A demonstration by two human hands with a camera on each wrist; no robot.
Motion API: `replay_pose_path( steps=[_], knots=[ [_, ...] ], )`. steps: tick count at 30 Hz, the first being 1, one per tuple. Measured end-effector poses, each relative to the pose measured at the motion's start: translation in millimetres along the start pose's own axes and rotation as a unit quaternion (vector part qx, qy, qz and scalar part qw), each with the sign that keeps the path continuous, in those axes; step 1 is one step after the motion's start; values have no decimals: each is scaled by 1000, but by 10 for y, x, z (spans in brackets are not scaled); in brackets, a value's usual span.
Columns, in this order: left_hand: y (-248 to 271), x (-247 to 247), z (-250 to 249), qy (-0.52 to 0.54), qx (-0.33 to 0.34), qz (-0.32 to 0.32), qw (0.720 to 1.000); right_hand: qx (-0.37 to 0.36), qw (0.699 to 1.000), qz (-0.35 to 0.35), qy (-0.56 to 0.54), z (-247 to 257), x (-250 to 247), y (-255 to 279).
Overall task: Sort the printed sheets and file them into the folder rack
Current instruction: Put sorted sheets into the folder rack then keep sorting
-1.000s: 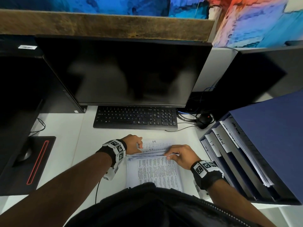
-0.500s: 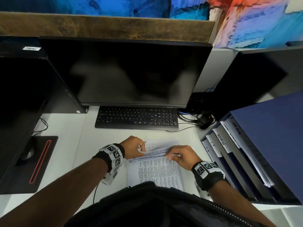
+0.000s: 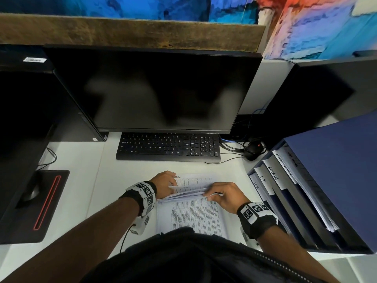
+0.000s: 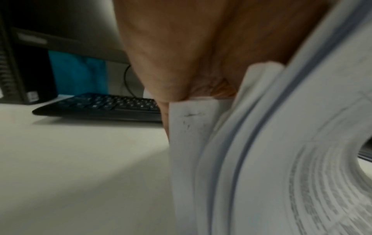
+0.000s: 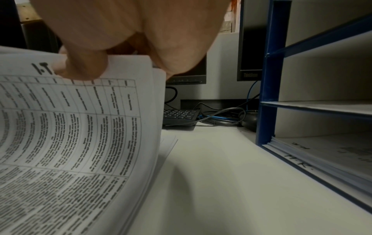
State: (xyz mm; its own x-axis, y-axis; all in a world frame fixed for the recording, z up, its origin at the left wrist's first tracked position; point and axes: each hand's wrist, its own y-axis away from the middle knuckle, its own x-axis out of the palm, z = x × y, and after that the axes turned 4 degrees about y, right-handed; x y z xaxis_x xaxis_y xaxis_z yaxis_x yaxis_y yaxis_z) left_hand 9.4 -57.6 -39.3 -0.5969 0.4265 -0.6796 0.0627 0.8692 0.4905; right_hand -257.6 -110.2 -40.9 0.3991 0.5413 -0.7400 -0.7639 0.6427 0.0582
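Observation:
A stack of printed sheets [image 3: 193,215] lies on the white desk in front of me. Both hands lift its far edge and curl it back toward me. My left hand [image 3: 166,183] pinches the upper left corner of the raised sheets [image 4: 193,120]. My right hand [image 3: 222,196] pinches their upper right corner, the thumb on a page headed "I.T" [image 5: 60,119]. Behind the raised edge lies a sheet headed "ADMIN" [image 3: 193,179]. The blue folder rack [image 3: 330,170] stands at the right, with slots labelled ADMIN, I.T and H.R [image 5: 298,160] that hold papers.
A black keyboard [image 3: 168,147] and a dark monitor [image 3: 155,88] stand behind the papers. A mouse [image 3: 252,152] and cables lie by the rack. A black pad with a red stripe [image 3: 40,203] sits at the left. My dark clothing [image 3: 193,258] covers the stack's near edge.
The raised sheets are folded a little further back toward me, and a sheet headed "ADMIN" shows behind them in place of one headed "I.T". Both hands keep their hold at the corners.

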Motion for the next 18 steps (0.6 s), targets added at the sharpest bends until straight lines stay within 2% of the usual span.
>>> replay_pose_path(
  steps=[5,10,18],
  knots=[
    [-53,-25,-3,-13,-47,30,998,-4,1000,1,5,1,-17,-25],
    [-37,-13,-11,-41,-55,38,997,1,1000,-1,-3,-3,-19,-22],
    [45,-30,-65,-60,7,-62,996,10,1000,-2,-12,54,-47,-4]
  ],
)
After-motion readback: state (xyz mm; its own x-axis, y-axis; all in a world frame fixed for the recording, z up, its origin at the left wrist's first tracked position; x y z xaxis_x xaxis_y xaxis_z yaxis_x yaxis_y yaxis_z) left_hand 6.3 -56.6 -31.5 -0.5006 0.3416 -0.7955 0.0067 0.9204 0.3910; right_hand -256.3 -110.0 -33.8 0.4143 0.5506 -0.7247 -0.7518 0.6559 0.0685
